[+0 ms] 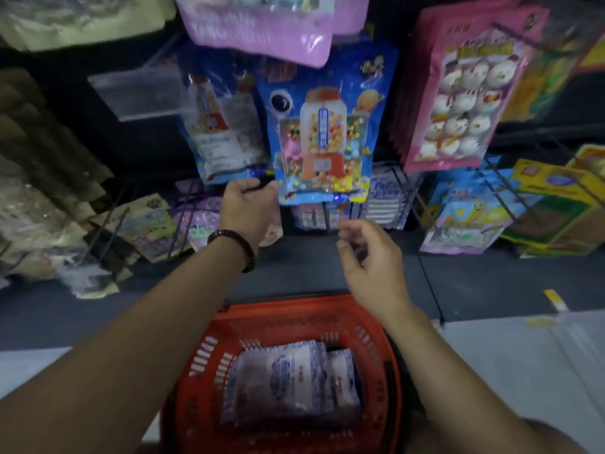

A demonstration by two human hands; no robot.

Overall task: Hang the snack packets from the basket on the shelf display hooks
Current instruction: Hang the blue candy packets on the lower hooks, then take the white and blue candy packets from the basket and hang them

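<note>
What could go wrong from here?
1. The left hand sits at the lower corner of the hanging blue gumball packet; a tug might pull it off its hook.
2. The right hand looks empty, with white packets in the red basket below; reaching down past the protruding wire hooks could snag it.

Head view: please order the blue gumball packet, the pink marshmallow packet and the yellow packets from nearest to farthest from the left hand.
1. Blue gumball packet, just right of the left hand.
2. Pink marshmallow packet, upper right.
3. Yellow packets, far right.
</note>
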